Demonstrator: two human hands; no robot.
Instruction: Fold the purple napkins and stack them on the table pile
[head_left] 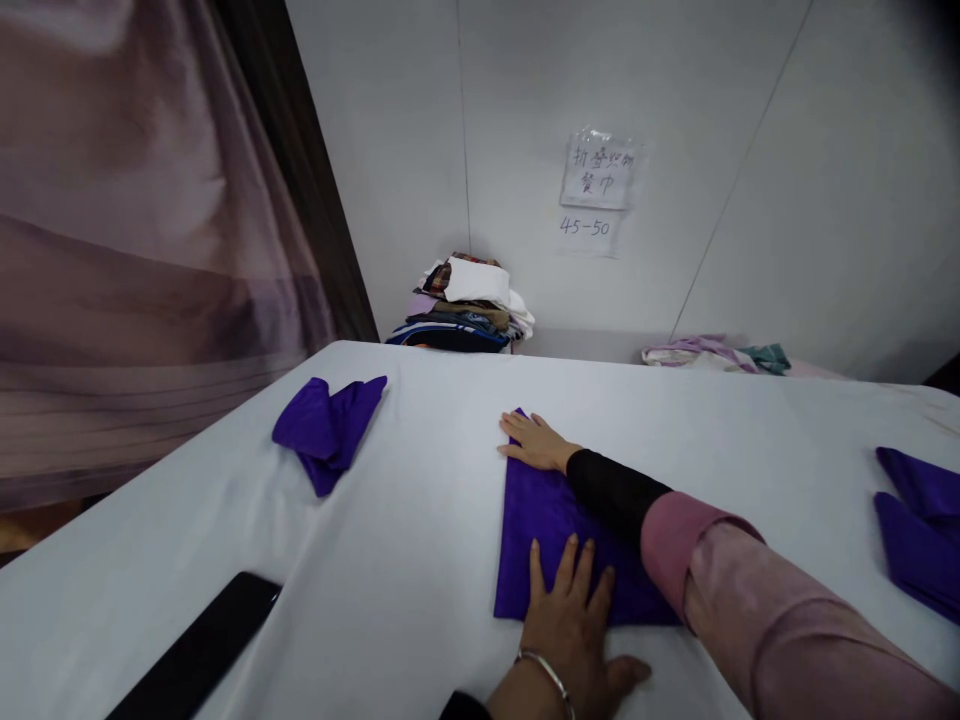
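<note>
A purple napkin (536, 510) lies flat on the white-covered table (405, 560) in front of me, in what looks like a triangle with its point at the far end. My left hand (574, 625), with a silver bracelet at the wrist, rests palm down on the near edge, fingers spread. Near the far tip my right hand (536, 440) presses flat with fingers stretched out. The right forearm, in a black cuff and pink sleeve, crosses over the napkin and hides its right side.
One folded purple napkin (326, 430) sits at the left, and more purple cloth (922, 535) at the right edge. A black phone-like slab (206, 640) lies front left. Behind the table are stacked clothes (469, 305), a wall sign (598, 175) and, at left, a pink curtain (135, 230).
</note>
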